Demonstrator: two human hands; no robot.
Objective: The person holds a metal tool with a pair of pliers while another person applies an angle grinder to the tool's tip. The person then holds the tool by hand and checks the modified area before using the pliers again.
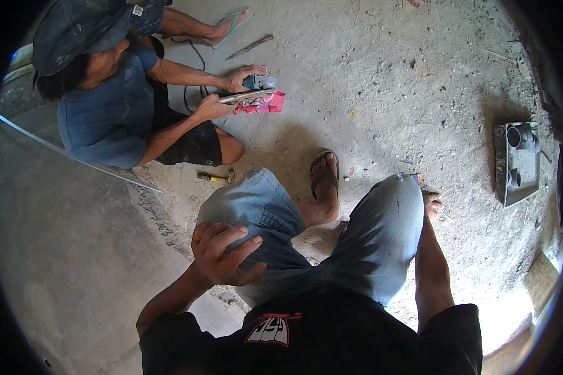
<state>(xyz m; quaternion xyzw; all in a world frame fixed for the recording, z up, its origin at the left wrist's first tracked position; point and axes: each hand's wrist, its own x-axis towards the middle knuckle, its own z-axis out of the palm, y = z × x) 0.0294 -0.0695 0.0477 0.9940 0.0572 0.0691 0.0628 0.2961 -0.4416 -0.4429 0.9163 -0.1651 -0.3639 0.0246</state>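
My left hand (pixel 225 253) is raised over my left thigh, its fingers apart and slightly bent, with nothing in it. Beside my right knee hangs my right hand (pixel 431 205), fingers curled in; the knee partly covers it, so what it holds, if anything, is hidden. Just past that knee, a small orange and blue object (pixel 416 178) shows in part. At the upper left, a crouching co-worker holds an angle grinder (pixel 259 82) in one hand and a long flat brownish piece (pixel 247 97) in the other, above a crumpled pink-red sheet (pixel 272 104).
A hammer with a yellow handle (pixel 216 179) lies between the co-worker and my left knee. Farther off is a pointed metal bar (pixel 250 47). At the right, a grey tray (pixel 524 194) holds dark pipe-like fittings (pixel 519 135). A raised concrete slab (pixel 56 237) borders the left.
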